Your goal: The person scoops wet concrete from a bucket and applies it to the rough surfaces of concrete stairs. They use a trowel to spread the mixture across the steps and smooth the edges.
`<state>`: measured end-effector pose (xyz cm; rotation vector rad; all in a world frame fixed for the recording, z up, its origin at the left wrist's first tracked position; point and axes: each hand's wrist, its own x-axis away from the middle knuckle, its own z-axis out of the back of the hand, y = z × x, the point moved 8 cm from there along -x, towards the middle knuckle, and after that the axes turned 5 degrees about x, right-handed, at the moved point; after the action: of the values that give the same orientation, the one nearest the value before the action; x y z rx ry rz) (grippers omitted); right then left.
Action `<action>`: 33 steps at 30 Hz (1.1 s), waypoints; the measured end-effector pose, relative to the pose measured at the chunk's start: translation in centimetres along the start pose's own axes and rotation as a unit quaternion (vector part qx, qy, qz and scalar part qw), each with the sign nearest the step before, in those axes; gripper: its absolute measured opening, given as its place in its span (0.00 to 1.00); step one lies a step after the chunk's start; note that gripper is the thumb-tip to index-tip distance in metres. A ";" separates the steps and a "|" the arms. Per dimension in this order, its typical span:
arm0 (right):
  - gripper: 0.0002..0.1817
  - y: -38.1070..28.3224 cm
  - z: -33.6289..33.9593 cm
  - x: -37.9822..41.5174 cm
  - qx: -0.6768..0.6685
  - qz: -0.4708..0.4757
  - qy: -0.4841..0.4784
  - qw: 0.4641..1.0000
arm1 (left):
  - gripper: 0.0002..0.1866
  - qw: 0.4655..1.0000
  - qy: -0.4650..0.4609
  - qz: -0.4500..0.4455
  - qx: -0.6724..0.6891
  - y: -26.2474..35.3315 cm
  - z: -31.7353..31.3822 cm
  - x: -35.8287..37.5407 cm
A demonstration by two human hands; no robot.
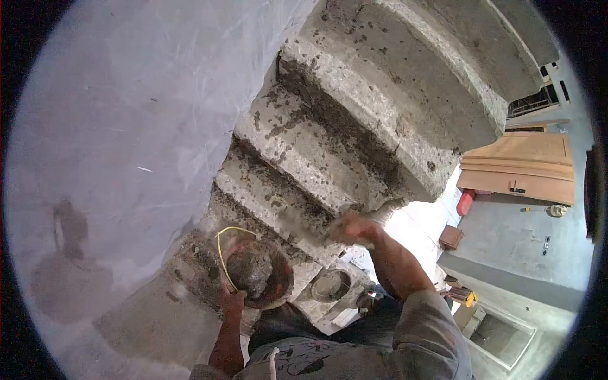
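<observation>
My left hand (234,299) is closed on the rim of a round, reddish bucket (286,278) with a thin yellow handle (218,250). Wet grey mortar (250,271) lies inside it. The bucket is tilted toward me on a lower part of the stairs. My right hand (356,228) reaches to the outer end of a rough concrete step (304,183). Its fingers look curled but are smeared by motion. A grey blur left of them may be a tool; its kind cannot be made out.
Several concrete steps (405,82), spattered with dark mortar, climb toward the upper right beside a grey plastered wall (139,126). Another round container (330,285) with grey contents stands right of the bucket. Beyond the stairs' open edge are a bright tiled floor (411,228) and a wooden door (519,164).
</observation>
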<state>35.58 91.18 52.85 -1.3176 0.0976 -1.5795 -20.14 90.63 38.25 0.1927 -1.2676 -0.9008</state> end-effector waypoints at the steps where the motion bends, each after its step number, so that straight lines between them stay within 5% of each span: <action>1: 0.20 2.0 1.8 -0.8 0.046 -0.001 0.032 0.998 | 0.46 0.998 -0.018 0.022 0.060 -1.6 -0.2 -0.4; 4: 0.17 9.7 7.3 0.0 0.223 -0.054 0.189 0.955 | 0.46 0.994 -0.027 0.038 0.094 -2.8 0.2 0.3; 5: 0.17 10.1 6.5 0.3 0.324 0.047 0.162 0.931 | 0.46 0.997 -0.017 0.040 0.064 -1.1 0.3 1.0; 6: 0.17 9.6 6.2 1.5 0.324 0.042 0.163 0.931 | 0.46 0.998 -0.011 0.040 0.042 1.7 0.0 1.8; 9: 0.13 8.1 4.9 9.6 0.221 -0.026 0.157 0.962 | 0.46 0.998 -0.008 0.041 0.055 9.7 -1.5 5.4; 10: 0.12 5.7 4.9 12.2 0.200 0.021 0.203 0.958 | 0.45 0.997 -0.012 0.033 0.070 11.4 -1.9 6.0; 13: 0.12 1.4 5.0 15.9 -0.072 -0.161 0.167 0.970 | 0.45 0.995 -0.025 0.007 0.099 12.4 -2.6 6.7; 15: 0.11 -0.9 4.3 16.8 0.000 -0.168 0.192 0.967 | 0.28 0.999 0.002 -0.041 -0.030 10.0 -2.0 4.5; 16: 0.13 -3.4 3.9 16.4 0.190 -0.094 0.225 0.951 | 0.28 0.999 -0.006 -0.035 0.010 12.5 -2.1 6.1; 17: 0.13 -4.8 3.3 16.0 0.182 -0.097 0.234 0.950 | 0.28 0.998 -0.013 -0.028 0.051 15.5 -2.1 8.0; 19: 0.16 -5.3 0.7 15.7 -0.110 -0.262 0.171 0.944 | 0.29 0.999 -0.024 -0.011 0.044 17.6 -2.2 9.0; 23: 0.21 -11.7 -3.8 13.5 0.011 -0.122 0.255 0.959 | 0.36 1.000 -0.013 0.018 -0.016 16.6 -1.5 7.6; 26: 0.23 -15.8 -7.9 13.1 -0.054 0.000 0.312 0.948 | 0.37 0.997 -0.049 -0.044 -0.042 18.0 -0.6 7.3; 30: 0.27 -18.1 -12.5 14.2 0.004 -0.057 0.196 0.979 | 0.41 0.995 -0.095 -0.015 -0.006 20.8 0.0 10.1; 33: 0.28 -18.1 -14.5 15.7 0.033 -0.079 0.199 0.976 | 0.39 0.993 -0.048 -0.104 -0.007 20.7 1.7 9.4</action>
<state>15.15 80.85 69.02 -0.9612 0.1896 -1.9502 -11.64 98.48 57.91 0.2769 -1.3480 -1.1075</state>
